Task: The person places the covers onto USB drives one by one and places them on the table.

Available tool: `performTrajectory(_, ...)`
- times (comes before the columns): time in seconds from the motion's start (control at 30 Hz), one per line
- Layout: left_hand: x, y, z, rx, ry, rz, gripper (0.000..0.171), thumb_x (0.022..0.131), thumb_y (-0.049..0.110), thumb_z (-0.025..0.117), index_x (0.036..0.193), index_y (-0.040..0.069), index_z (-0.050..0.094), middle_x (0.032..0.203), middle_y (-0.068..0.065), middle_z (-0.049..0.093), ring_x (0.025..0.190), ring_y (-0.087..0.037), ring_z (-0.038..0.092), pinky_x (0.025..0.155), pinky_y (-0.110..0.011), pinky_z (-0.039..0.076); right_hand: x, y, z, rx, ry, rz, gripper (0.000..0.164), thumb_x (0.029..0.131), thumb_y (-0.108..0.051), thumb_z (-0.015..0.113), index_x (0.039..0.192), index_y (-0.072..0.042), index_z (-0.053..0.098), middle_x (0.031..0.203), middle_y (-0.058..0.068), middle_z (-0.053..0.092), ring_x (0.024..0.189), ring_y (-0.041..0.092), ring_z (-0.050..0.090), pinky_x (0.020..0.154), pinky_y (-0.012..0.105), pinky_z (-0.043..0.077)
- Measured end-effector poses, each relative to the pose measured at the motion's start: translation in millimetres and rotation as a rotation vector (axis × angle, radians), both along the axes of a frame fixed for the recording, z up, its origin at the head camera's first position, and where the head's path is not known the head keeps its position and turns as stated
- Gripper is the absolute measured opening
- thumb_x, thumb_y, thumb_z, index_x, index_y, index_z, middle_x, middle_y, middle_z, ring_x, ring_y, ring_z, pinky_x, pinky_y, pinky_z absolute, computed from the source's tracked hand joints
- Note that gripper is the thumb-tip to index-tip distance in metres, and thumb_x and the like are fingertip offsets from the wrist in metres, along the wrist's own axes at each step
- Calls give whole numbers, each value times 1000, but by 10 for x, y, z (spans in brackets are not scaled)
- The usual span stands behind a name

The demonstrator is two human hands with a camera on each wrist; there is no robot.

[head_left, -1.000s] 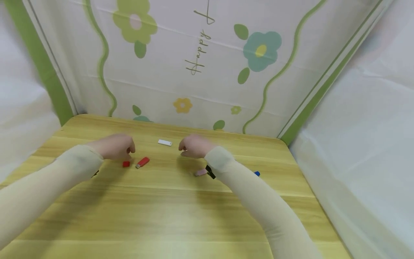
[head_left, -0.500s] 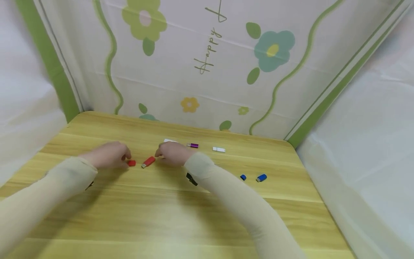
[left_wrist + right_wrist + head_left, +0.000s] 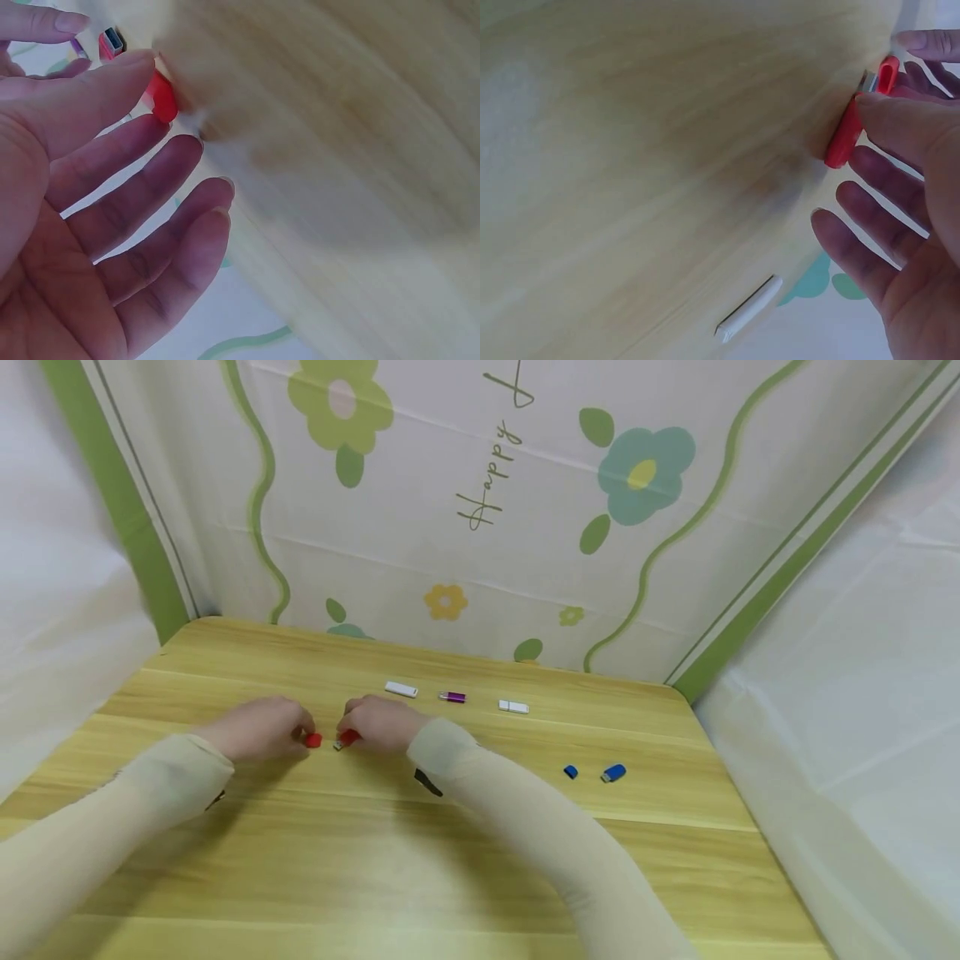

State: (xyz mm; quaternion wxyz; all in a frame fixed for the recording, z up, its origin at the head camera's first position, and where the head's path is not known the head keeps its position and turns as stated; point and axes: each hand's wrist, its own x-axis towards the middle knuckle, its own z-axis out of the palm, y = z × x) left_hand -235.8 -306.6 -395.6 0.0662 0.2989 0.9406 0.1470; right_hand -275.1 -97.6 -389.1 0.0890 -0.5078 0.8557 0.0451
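Observation:
In the head view my left hand [image 3: 262,727] is at a small red cap [image 3: 312,740] on the left of the table. The left wrist view has that cap [image 3: 163,99] between thumb and index fingertip, the other fingers loosely spread. Just to its right, my right hand [image 3: 382,722] pinches a red USB stick [image 3: 347,738], its metal plug facing the cap. From the right wrist, the stick [image 3: 845,136] shows between thumb and index finger, low at the wood, with the hollow cap [image 3: 889,73] just beyond its plug. Part of the stick's body is hidden by my right fingers.
Behind the hands lie a white USB stick [image 3: 401,689], a purple one [image 3: 452,697] and another white one [image 3: 513,707]. Farther right are a blue cap [image 3: 571,772] and a blue USB stick [image 3: 614,772]. A flowered curtain [image 3: 420,543] hangs behind the wooden table [image 3: 360,877].
My right hand has moved left to the red USB stick and taken hold of it. My left hand has closed in on the red cap. The view has shifted slightly.

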Motion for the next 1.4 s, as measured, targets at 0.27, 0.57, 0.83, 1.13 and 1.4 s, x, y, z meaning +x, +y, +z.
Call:
performTrajectory(0.27,33,77,71,-22,12,5,8,82,10,80,78,12,72,76,5,66,69,-13,59,68,-40,53,14,13,-10,15,-14,-3,18,98,-20,65,113,-17,74,106,-5,60,92,5,55,87,13,43)
performTrajectory(0.57,12,134,48,-19,18,-12,8,84,12,78,78,13,73,76,7,66,71,-11,60,68,-38,54,15,77,-21,29,-34,-53,11,98,-21,65,100,-15,74,100,-6,64,88,6,56,82,16,45)
performTrajectory(0.83,-16,159,18,-12,36,-55,12,86,13,76,76,13,70,73,8,63,67,-8,55,65,-34,51,87,191,6,18,-56,-107,8,94,-22,68,90,-15,69,85,-8,60,76,8,52,71,18,44)
performTrajectory(1.13,-4,295,16,-80,63,-94,18,82,4,74,70,12,64,67,7,55,63,-11,46,60,-31,44,284,482,197,-53,-32,-167,10,92,-23,70,88,-14,70,79,-8,61,70,7,51,66,17,43)
performTrajectory(1.4,124,438,103,-58,15,-76,21,79,9,77,69,18,61,66,9,53,61,-9,45,57,-28,42,514,856,357,-138,-47,-186,6,91,-16,69,92,-11,72,81,-7,60,71,8,52,65,16,43)
